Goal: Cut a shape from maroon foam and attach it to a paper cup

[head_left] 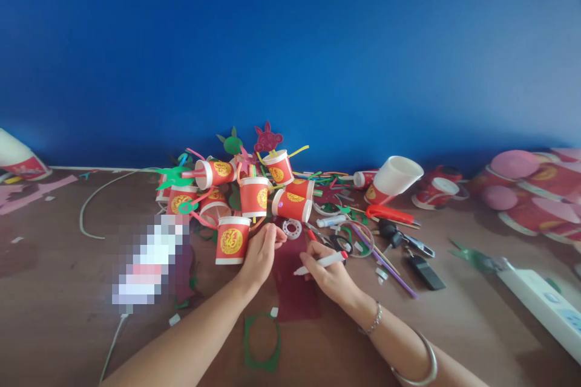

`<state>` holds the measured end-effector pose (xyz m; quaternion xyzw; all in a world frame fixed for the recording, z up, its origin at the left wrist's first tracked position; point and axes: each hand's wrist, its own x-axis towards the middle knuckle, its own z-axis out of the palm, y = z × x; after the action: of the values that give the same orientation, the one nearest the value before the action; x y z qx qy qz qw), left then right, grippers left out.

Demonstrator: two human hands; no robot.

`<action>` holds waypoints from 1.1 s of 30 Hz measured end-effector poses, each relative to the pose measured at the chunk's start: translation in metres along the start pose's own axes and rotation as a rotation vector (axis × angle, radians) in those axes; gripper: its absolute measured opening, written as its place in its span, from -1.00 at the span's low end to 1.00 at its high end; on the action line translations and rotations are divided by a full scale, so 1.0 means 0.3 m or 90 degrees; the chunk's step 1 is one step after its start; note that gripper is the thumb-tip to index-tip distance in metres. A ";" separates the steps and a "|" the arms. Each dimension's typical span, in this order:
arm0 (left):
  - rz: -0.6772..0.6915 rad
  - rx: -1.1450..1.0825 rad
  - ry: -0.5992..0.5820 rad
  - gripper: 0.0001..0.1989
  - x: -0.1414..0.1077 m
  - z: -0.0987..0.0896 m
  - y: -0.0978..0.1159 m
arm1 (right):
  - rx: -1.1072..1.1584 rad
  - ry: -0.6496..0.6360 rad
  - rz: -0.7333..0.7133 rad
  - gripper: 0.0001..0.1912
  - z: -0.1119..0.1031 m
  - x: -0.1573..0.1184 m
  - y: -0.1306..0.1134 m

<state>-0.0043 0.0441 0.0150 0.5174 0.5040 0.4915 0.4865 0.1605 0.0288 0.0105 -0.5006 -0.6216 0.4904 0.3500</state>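
Note:
My right hand is closed around a white marker with a red end. The marker's tip is over a dark red sheet of paper lying on the table. My left hand rests at the sheet's upper left, its fingers curled together. Whether they hold anything is hidden. Close to its fingertips lies a small white ring, perhaps a tape roll. Left of that hand stands a red paper cup with a gold emblem. Scissors with dark handles lie beyond my right hand.
More decorated red cups are heaped behind my hands. Stacked white-rimmed cups, an orange-red tool, keys and a power strip are on the right. A blurred-out device with a cable lies left. A green paper frame is in front.

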 end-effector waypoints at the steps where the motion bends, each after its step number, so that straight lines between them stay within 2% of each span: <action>1: 0.002 -0.002 -0.003 -0.57 0.001 0.000 -0.002 | 0.002 0.006 -0.002 -0.71 0.000 0.003 0.001; 9: 0.034 0.014 -0.007 -0.61 0.006 0.001 -0.022 | 0.039 -0.018 0.016 -0.76 -0.011 0.015 -0.016; 13: 0.041 0.060 -0.020 -0.65 0.008 0.003 -0.017 | 0.074 -0.038 0.111 -0.74 -0.026 -0.003 -0.030; 17: 0.044 0.141 -0.032 -0.74 0.008 0.005 -0.001 | 0.020 -0.076 0.169 -0.76 -0.053 -0.056 -0.032; 22: 0.052 0.152 -0.036 -0.80 0.007 0.010 -0.004 | -0.065 -0.018 0.105 -0.74 -0.075 -0.130 -0.014; 25: 0.098 0.151 -0.068 -0.91 0.000 0.010 -0.017 | -0.110 0.013 0.070 -0.73 -0.075 -0.147 0.000; 27: 0.144 0.203 -0.086 -0.96 -0.009 0.009 -0.021 | -0.129 0.009 0.058 -0.73 -0.074 -0.150 0.008; 33: 0.226 0.402 -0.181 -0.61 -0.034 0.009 -0.005 | -0.171 -0.017 0.033 -0.74 -0.075 -0.146 0.013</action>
<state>-0.0017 0.0340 0.0132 0.7838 0.4607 0.3119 0.2758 0.1934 -0.0077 0.0152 -0.5525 -0.6731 0.4183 0.2584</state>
